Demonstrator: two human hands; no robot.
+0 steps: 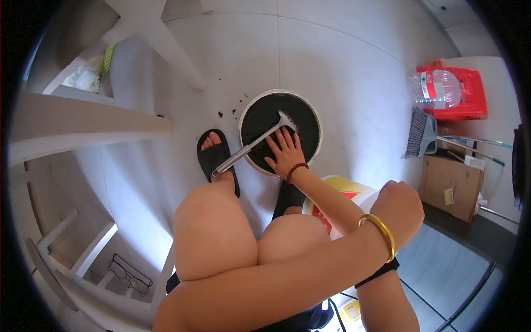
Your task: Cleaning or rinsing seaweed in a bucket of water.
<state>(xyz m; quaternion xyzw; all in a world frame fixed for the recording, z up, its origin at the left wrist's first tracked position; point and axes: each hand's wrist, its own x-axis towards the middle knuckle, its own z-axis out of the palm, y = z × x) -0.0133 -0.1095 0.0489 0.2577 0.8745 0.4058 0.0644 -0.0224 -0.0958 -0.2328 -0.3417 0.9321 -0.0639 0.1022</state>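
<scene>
Before my feet stands a round container [265, 108] with a pale rim and a black surface inside; I cannot tell what the black material is. A metal slotted turner [244, 151] lies across it, its blade over the black surface and its handle end reaching past the rim above my foot. My right hand [289, 155], with a beaded bracelet, is spread palm down over the black surface, fingertips close to the turner's blade. My left hand [400, 199], with a gold bangle, is curled into a fist by my right arm; its palm side is hidden.
A white, yellow and red bucket [365, 189] stands beside my right leg. Along the right are a grey broom [422, 133], a cardboard box [452, 189], a large plastic bottle [442, 89] and a red crate [475, 95]. White furniture legs [137, 128] stand left. Dark crumbs [220, 114] dot the floor.
</scene>
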